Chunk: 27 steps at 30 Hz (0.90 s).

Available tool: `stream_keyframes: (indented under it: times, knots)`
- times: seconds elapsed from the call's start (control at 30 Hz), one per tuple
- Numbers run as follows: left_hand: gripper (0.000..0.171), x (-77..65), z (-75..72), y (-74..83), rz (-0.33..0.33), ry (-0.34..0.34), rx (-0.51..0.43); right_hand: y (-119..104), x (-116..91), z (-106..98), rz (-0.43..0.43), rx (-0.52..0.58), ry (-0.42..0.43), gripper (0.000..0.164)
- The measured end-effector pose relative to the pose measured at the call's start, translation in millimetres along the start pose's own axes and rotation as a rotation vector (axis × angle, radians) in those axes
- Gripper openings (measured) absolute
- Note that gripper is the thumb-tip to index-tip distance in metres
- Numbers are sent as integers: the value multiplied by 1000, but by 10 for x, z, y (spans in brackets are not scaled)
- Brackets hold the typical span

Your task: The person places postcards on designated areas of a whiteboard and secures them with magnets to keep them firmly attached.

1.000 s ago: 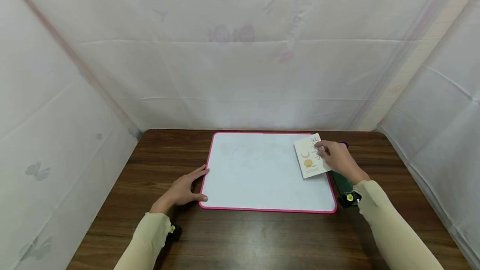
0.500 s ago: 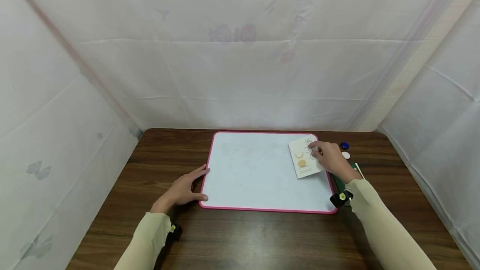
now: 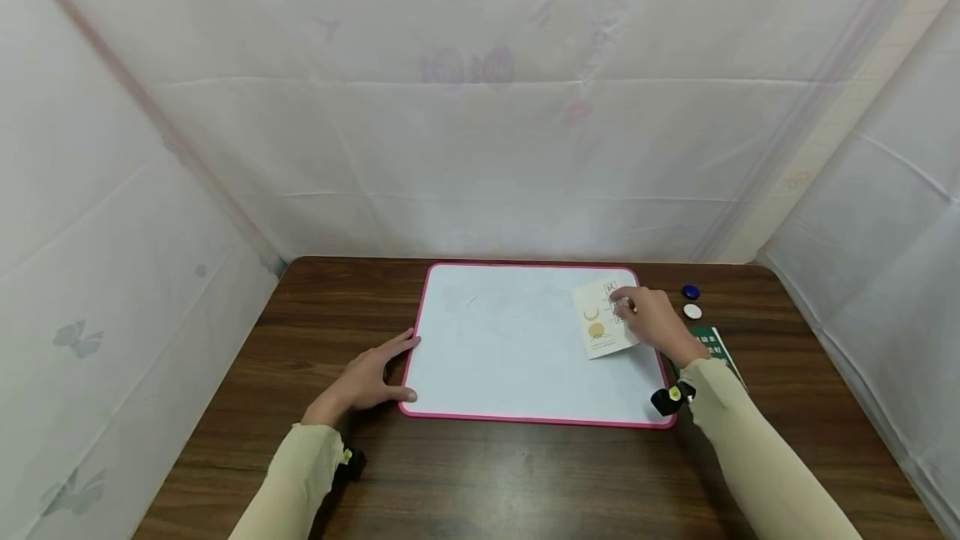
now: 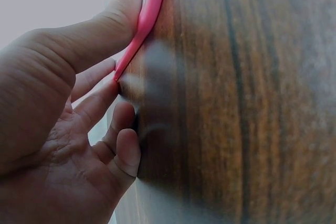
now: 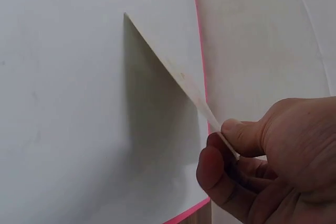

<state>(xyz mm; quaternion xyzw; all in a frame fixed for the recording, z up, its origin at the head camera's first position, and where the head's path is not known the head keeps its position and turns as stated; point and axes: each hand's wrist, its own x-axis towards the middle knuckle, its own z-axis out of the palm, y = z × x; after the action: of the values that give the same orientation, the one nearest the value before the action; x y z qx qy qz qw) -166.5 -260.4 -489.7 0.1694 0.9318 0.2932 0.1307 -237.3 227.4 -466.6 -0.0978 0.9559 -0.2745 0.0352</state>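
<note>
A whiteboard (image 3: 495, 357) with a pink frame lies flat on the table. My left hand (image 3: 363, 377) spreads at its left edge, the thumb (image 4: 118, 14) on the pink rim and the fingertips along the side. Over the board's right part, my right hand (image 3: 656, 323) pinches a cream card (image 3: 596, 323) by its right side, thumb against fingers. Printed characters and yellow shapes show on the card, partly covered by the fingers. In the right wrist view the card (image 5: 181, 78) tilts, casting a shadow on the board.
A blue disc (image 3: 691, 292) and a white disc (image 3: 692, 312) lie right of the board on the wooden table (image 3: 495, 473). Partly beneath the right forearm is a green booklet (image 3: 716, 344) with white print. White sheets hang behind and at both sides.
The right hand has carried the card leftward over the whiteboard. Both discs and more of the green booklet have come into view beside it. My left hand stays put.
</note>
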Motion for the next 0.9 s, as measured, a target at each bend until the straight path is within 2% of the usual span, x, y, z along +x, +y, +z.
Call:
stream_keyframes:
  times: [0.3,0.6,0.9]
  knots:
    - [90,-1,6,-13,8,-2,5,-11,-16,28,39,-55,-21,30]
    - [90,-5,9,0,-7,-2,2,-32,-8,88,110,-112,-44,46]
    - [90,-3,8,4,-7,-2,1,-53,3,138,146,-140,-52,50]
